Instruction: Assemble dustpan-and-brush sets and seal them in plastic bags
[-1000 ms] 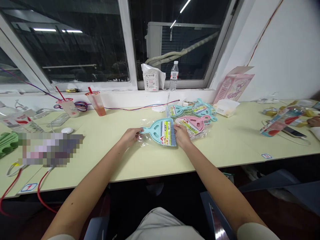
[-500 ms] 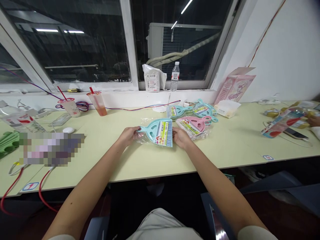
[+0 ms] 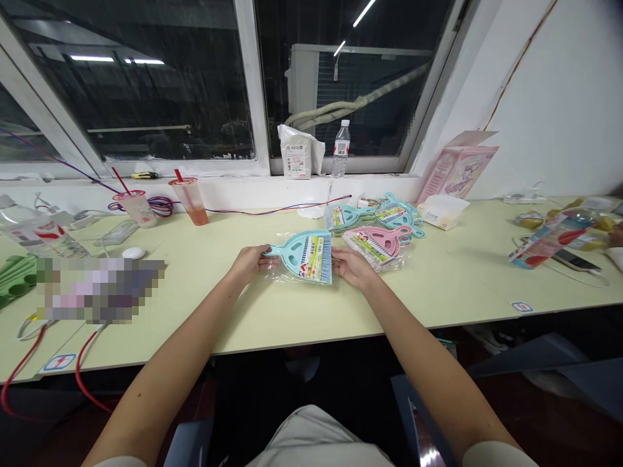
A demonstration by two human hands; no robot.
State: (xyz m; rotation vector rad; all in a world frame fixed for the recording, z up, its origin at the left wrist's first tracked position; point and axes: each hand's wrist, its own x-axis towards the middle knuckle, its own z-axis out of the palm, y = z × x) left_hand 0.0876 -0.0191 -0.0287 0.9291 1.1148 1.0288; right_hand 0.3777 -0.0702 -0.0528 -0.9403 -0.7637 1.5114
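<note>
A light-blue dustpan and brush set (image 3: pixel 307 257) in a clear plastic wrapper is held just over the table, its handle to the left and bristles to the right. My left hand (image 3: pixel 249 264) grips the handle end. At the bristle end, my right hand (image 3: pixel 352 266) holds the wide edge, with its fingertips partly hidden behind the set. Right beside my right hand lies a wrapped pink dustpan and brush set (image 3: pixel 379 244). Behind it, several wrapped light-blue dustpan sets (image 3: pixel 351 216) are piled together.
On the left stand two drink cups (image 3: pixel 191 202), a white mouse (image 3: pixel 133 253) and green tubes (image 3: pixel 18 280). A tissue pack (image 3: pixel 442 211) and pink box (image 3: pixel 458 171) are at the back right. Farther right are a bottle (image 3: pixel 549 241), a phone (image 3: pixel 576 261) and part of another person's hand (image 3: pixel 616 235).
The held dustpan and brush set has shifted slightly left, both hands still on it. My left fingers have loosened a little on the handle end. The piled sets have not moved.
</note>
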